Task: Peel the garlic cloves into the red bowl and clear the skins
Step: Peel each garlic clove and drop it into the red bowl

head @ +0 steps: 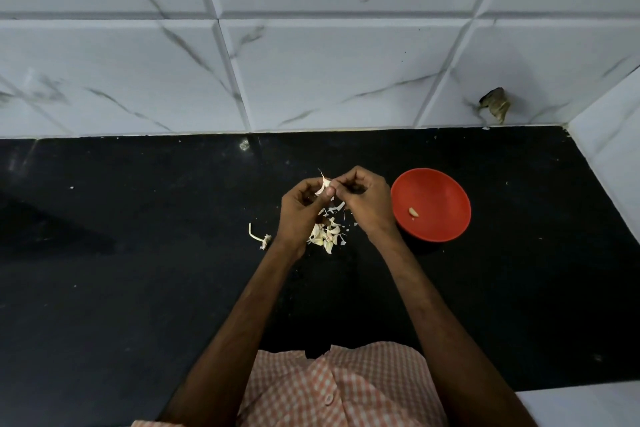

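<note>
- While raised over the black surface (138,253), a garlic clove (323,185) is gripped between both hands, near the middle of the view.
- Left hand (301,208): fingers curled, with the clove held between thumb and fingertips.
- Right hand (363,199): fingers curled, with the fingertips pinched at the clove's right side; whether skin or flesh is being gripped cannot be told.
- Clove appearance: pale cream, partly wrapped in papery skin, with a thin pointed wisp projecting upward at its top.
- Loose skins (327,234) are heaped on the surface directly under the hands; they are recorded as white to yellowish, curled and flaky, with a few small flecks scattered around the heap.
- A thin pale stem piece (258,236) with a tufted end is noted just left of the left wrist, apart from the heap.
- Red bowl (440,191): round, plain, set on the surface just right of the right hand.
- One peeled clove (413,212), smooth and yellowish, is seen lying inside the bowl at its lower left.
- White marble-veined wall tiles (311,62) are noted behind the surface.
</note>
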Motion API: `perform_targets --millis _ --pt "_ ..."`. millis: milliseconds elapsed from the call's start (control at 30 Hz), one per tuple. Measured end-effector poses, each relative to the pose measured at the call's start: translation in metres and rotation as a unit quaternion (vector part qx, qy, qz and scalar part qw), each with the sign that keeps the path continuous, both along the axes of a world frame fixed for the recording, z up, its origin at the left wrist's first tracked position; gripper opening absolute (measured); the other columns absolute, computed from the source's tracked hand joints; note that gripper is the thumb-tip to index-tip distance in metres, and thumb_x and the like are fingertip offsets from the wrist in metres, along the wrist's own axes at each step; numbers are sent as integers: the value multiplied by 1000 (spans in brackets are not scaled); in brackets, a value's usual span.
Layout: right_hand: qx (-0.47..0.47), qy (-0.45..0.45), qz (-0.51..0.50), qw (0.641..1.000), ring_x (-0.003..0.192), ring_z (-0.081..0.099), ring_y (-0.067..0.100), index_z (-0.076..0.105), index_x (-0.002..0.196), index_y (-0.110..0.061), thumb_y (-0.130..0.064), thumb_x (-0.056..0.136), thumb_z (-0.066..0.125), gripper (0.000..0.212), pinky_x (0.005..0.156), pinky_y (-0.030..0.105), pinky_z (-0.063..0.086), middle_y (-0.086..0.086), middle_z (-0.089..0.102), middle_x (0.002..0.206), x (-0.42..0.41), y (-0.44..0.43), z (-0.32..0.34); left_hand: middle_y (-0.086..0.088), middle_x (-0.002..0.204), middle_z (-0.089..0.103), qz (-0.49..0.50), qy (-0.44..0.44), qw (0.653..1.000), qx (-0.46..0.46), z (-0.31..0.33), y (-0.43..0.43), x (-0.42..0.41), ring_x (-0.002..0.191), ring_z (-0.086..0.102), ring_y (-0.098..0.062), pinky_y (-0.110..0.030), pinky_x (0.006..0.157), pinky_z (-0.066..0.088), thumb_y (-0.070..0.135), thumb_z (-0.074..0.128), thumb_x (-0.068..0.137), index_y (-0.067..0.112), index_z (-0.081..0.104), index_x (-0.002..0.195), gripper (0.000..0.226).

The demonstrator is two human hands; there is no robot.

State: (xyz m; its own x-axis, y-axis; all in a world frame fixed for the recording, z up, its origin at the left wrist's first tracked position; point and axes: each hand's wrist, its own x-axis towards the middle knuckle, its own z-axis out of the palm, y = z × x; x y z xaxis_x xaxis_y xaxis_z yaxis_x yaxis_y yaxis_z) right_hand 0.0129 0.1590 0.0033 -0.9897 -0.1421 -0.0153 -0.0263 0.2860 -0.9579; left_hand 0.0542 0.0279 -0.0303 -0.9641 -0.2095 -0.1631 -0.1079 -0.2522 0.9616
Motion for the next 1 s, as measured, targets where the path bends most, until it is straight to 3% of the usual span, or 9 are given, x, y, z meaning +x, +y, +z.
perform_targets --millis 67,167,300,467,733,900,1000 --pt "19 13 6 1000 81 71 5 73 85 -9 -6 86 76 4 74 18 53 -2 75 84 1 2 -2 -5 83 72 5 -13 1000 21 0 2 1 74 67 -16 -29 59 54 28 75 82 9 71 100 27" --pt "81 61 18 995 78 69 8 74 85 -12 -13 87 76 3 73 29 57 -7 72 80 2 6 -1 -5 82 72 3 -14 999 33 -2 2 2 75 70 -17 -29 55 57 19 72 89 6 68 93 15" --pt "183 159 30 970 85 61 11 74 88 -18 -20 88 75 2 71 40 54 -11 68 85 3 7 0 -9 85 73 -7 -8 999 33 -2 2 1 77 74 -23 -30 49 57 7 64 96 -3 60 99 11" --pt "245 266 20 932 89 59 18 75 95 -12 -16 91 72 6 62 37 51 -2 69 91 5 10 -3 -9 77 66 -3 5 1000 -24 2 4 -1 61 63 -12 -24 44 50 2 65 94 -10 59 105 17" --pt "208 266 10 941 84 60 16 71 95 -8 -11 94 68 4 65 31 50 0 69 90 1 13 -1 -11 82 64 -28 0 997 -66 2 6 2 60 56 -10 -22 47 44 7 66 95 -1 63 110 17" --pt "109 209 -1 972 83 64 11 68 94 -5 -7 94 68 2 72 33 55 0 68 88 -2 13 -2 4 79 67 -32 11 997 -70 3 4 1 63 57 -11 -23 47 46 12 67 96 19 70 106 13" --pt "56 164 -4 985 81 65 7 69 94 -9 -9 94 67 1 70 27 53 -5 68 86 -3 14 -3 -1 82 67 -15 -6 999 -38 1 5 2 65 58 -12 -22 49 46 11 68 94 15 70 110 16"
